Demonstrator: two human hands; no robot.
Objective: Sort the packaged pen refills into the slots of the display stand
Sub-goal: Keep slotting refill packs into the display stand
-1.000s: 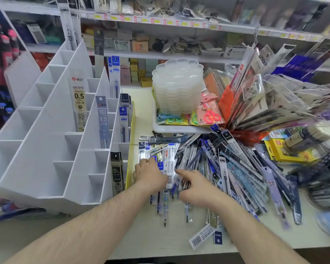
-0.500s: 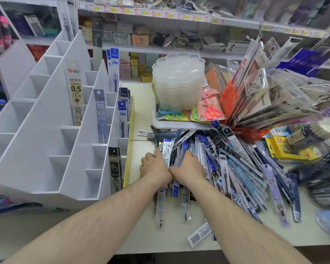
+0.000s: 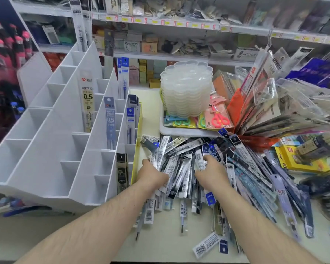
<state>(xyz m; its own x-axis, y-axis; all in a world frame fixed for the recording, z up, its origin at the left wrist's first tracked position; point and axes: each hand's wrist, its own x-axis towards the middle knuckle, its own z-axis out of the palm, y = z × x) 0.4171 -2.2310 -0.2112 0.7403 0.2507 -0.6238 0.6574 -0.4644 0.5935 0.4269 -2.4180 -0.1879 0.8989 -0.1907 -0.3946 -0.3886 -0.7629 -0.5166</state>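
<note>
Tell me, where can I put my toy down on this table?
Bare counter lies near the front edge, below the white display stand and left of the refill pile. The right side is crowded with packets.

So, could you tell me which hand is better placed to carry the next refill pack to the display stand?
Left, probably. The left hand grips packs at the pile's left edge, right beside the display stand; the right hand would have to cross over it.
</note>
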